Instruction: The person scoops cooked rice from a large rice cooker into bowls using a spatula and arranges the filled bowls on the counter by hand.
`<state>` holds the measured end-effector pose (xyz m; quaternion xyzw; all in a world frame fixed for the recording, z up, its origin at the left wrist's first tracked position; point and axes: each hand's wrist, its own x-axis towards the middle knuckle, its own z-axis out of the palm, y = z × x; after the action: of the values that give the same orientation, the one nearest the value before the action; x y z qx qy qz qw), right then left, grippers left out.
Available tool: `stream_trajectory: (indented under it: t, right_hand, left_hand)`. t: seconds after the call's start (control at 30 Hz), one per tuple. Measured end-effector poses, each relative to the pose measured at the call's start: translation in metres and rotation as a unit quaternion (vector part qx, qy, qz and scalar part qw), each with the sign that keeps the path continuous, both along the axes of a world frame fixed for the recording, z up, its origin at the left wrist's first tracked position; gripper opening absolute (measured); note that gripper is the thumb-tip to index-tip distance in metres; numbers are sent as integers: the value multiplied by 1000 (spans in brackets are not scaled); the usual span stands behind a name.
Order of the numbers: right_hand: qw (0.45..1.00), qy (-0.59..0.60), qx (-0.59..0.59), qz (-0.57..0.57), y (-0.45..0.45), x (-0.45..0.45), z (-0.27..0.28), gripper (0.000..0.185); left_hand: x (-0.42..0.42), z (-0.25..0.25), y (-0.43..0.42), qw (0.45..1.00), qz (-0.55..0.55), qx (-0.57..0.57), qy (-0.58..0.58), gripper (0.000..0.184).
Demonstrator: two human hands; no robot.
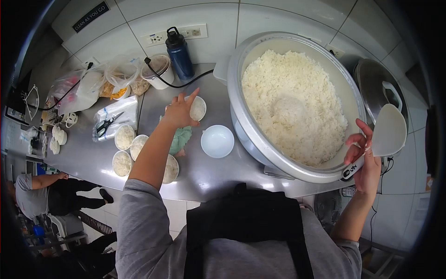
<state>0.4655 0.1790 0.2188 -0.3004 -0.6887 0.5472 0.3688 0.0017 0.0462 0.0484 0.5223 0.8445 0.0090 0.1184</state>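
My left hand [178, 110] is at a white bowl of rice [198, 109], fingers spread with the thumb and a fingertip at its rim. Right of it stands an empty white bowl [217, 141]. A green cloth [180, 140] lies below my left wrist. More rice bowls [124, 137] stand left of my forearm, and one is partly hidden under it. My right hand [364, 160] holds the handle of a white rice paddle [390, 131], blade up, at the rim of a large cooker [236, 88]. Cooked rice [292, 107] fills much of the cooker.
Scissors [108, 124] lie on plastic bags [127, 114]. Behind are bagged food [121, 76], a lidded tub [159, 72], a blue bottle [180, 55] and a black cable. A metal lid [371, 79] stands right of the cooker. Another person [35, 193] is at the far left.
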Motion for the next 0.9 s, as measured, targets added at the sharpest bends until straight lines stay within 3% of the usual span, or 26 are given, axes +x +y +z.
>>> stream_trajectory:
  t: [0.03, 0.1, 0.13, 0.2, 0.23, 0.3, 0.43, 0.5, 0.57, 0.63, 0.73, 0.77, 0.8, 0.87, 0.9]
  right_hand:
    - [1000, 0, 1, 0, -2, 0, 1, 57]
    - [999, -3, -26, 21, -6, -4, 6, 58]
    - [999, -2, -25, 22, -7, -6, 6, 58]
    - [999, 3, -28, -32, -11, -9, 3, 59]
    - [999, 4, -30, -34, -11, -9, 2, 59]
    - [999, 5, -37, -26, -10, -8, 1, 59]
    - [999, 7, -24, -24, -12, -6, 2, 58]
    - [1000, -3, -20, -21, -15, -2, 5, 56]
    - [999, 6, -22, -27, -15, 3, 4, 56]
    - [999, 14, -25, -21, -15, 5, 4, 55]
    - [999, 31, -21, -16, -16, 5, 4, 54]
    - [999, 33, -11, -22, -17, 6, 3, 53]
    - [999, 36, 1, -27, -18, 7, 3, 52]
    - [999, 29, 9, -30, -20, 13, 0, 51]
    - [999, 19, 14, -40, -20, 15, -2, 51]
  left_hand:
    - [1, 0, -3, 1000, 0, 1, 0, 121]
    - [6, 0, -11, 983, -68, 169, 3, 93]
    - [10, -2, -16, 983, -67, 170, 4, 93]
    - [22, -4, -25, 971, -111, 139, -158, 52]
    - [34, -6, -30, 972, -112, 137, -157, 52]
    - [58, -9, -36, 972, -38, 166, -160, 26]
    - [49, -7, -32, 949, 15, 139, -283, 23]
    - [45, 38, -26, 973, 42, 199, -110, 19]
    - [58, 93, -12, 890, 82, 403, -196, 18]
    - [79, 138, 6, 795, 22, 570, -204, 19]
    - [91, 160, 12, 826, -47, 549, -118, 16]
    - [88, 149, 10, 892, -44, 430, -132, 18]
    - [82, 126, 8, 941, -41, 303, -143, 21]
    - [72, 37, -1, 986, -73, 129, -76, 23]
    - [81, 11, -12, 984, -57, 152, -72, 22]
